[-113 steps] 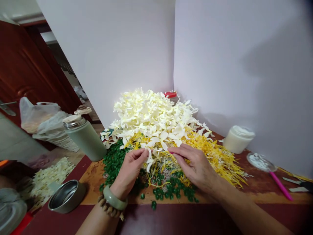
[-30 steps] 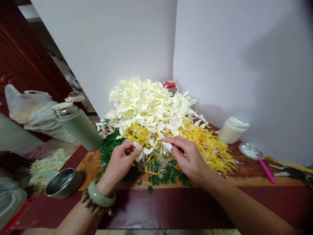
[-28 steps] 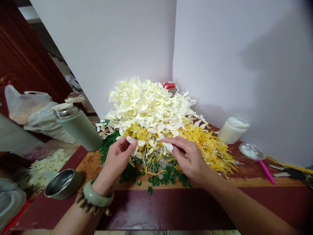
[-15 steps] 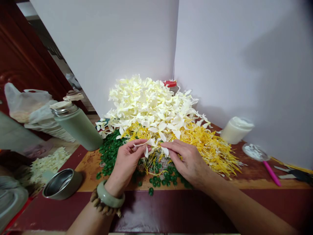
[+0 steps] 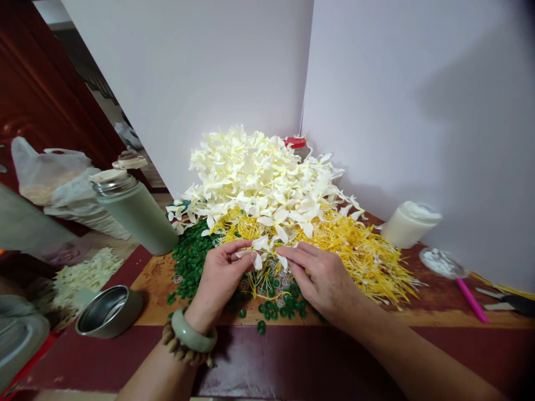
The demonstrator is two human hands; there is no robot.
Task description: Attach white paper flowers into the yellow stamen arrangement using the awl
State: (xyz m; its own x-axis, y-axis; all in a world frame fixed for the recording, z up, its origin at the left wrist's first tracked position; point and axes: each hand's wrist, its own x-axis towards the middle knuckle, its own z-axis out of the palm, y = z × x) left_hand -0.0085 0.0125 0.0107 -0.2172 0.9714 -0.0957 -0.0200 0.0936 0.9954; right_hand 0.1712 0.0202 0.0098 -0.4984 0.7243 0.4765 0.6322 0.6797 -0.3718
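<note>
My left hand (image 5: 221,275) is closed in a pinch on a white artificial flower (image 5: 261,243), its petals spreading beyond the fingertips. Close beside it, my right hand (image 5: 324,278) pinches the end of a thin yellow stamen strand that is mostly hidden by petals and fingers. Right behind both hands rises a heap of white artificial petals (image 5: 263,167). Yellow stamens (image 5: 359,256) with pale tips lie piled to the right. Small green plastic pieces (image 5: 192,259) are heaped at the left and also scattered under the hands.
A green thermos (image 5: 137,211) and a metal cup (image 5: 109,312) stand left. At right are a white jar (image 5: 412,223), a small dish of white bits (image 5: 443,263), a pink-handled tool (image 5: 472,301) and scissors (image 5: 518,303). A red-lidded jar (image 5: 295,143) sits behind the petals.
My hands have come closer together at the flower, and the yellow strand between them shows less. The whole view has shifted slightly.
</note>
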